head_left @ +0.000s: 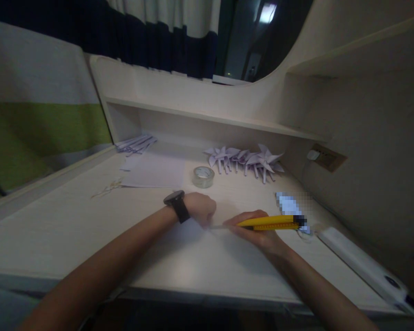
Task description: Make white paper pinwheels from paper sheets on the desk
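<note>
A yellow utility knife (272, 223) with black parts is in my right hand (251, 226), its thin blade pointing left. The blade's tip is close to the fingers of my left hand (200, 208), which is closed with the knuckles up and wears a black watch (177, 204) at the wrist. A pale patch that looks like paper (189, 230) lies under and beside the left wrist. What the left fingers hold, if anything, is hidden. Just beyond that hand stands a roll of clear tape (203, 177).
White paper sheets (155, 171) lie at the back left, with rolled paper sticks (136, 144) behind them. Several paper pinwheels (244, 158) sit at the back right. A phone (290, 207) with a blurred screen and a long white lamp-like bar (362, 262) are to the right. A shelf (207, 117) overhangs the back.
</note>
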`<action>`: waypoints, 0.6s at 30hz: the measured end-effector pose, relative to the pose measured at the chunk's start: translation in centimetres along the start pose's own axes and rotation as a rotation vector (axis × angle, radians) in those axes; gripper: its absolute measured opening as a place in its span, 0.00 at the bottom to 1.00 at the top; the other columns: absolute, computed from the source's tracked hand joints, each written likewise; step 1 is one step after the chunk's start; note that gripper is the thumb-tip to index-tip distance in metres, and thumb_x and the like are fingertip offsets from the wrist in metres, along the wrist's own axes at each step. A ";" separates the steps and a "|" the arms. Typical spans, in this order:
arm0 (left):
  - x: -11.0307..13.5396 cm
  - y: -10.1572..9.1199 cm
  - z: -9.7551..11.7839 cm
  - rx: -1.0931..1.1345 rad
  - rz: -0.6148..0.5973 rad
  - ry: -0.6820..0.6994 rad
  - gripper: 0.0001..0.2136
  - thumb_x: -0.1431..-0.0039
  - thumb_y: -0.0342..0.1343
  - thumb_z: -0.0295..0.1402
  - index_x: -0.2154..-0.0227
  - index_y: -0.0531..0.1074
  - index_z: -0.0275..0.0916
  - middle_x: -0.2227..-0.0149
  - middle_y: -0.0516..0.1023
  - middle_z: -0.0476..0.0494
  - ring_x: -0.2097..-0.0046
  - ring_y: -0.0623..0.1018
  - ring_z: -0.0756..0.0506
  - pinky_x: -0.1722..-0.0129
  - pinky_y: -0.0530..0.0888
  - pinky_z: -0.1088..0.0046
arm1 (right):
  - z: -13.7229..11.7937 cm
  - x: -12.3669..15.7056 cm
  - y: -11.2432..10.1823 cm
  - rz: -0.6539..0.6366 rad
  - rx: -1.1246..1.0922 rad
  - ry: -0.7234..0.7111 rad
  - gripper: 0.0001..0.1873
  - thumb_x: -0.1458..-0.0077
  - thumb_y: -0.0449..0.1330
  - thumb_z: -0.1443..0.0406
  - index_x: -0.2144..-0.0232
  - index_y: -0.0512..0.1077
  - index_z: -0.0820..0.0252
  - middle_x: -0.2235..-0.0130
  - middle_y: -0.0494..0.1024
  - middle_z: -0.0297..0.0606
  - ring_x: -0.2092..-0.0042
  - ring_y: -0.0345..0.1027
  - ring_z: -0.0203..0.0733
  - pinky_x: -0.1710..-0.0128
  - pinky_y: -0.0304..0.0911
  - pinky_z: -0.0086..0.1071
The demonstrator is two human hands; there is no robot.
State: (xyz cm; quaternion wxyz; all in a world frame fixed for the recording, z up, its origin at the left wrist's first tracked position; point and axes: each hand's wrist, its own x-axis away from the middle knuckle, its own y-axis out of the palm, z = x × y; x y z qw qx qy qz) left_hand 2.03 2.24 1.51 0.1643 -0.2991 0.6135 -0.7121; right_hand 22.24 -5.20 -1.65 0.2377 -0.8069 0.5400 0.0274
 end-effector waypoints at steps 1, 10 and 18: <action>-0.2 0.0 0.0 0.014 -0.009 -0.003 0.08 0.60 0.64 0.35 0.74 0.79 0.38 0.77 0.77 0.43 0.77 0.72 0.47 0.78 0.65 0.74 | 0.0 0.0 0.0 -0.003 -0.006 0.003 0.10 0.51 0.65 0.60 0.67 0.79 0.59 0.66 0.81 0.41 0.64 0.75 0.44 0.63 0.72 0.35; -1.1 0.0 -0.9 0.228 -0.154 0.180 0.03 0.57 0.60 0.28 0.77 0.78 0.37 0.78 0.77 0.48 0.78 0.69 0.49 0.77 0.63 0.75 | 0.5 0.0 -0.3 0.003 -0.027 -0.004 0.08 0.52 0.66 0.62 0.68 0.79 0.59 0.66 0.81 0.41 0.65 0.75 0.44 0.65 0.71 0.34; -1.4 -0.2 -1.6 0.276 -0.268 0.247 0.05 0.55 0.60 0.25 0.73 0.78 0.34 0.80 0.74 0.50 0.77 0.68 0.50 0.77 0.63 0.77 | 0.6 0.0 -0.3 -0.012 -0.043 -0.018 0.07 0.52 0.66 0.64 0.68 0.79 0.59 0.66 0.81 0.41 0.65 0.75 0.44 0.63 0.71 0.34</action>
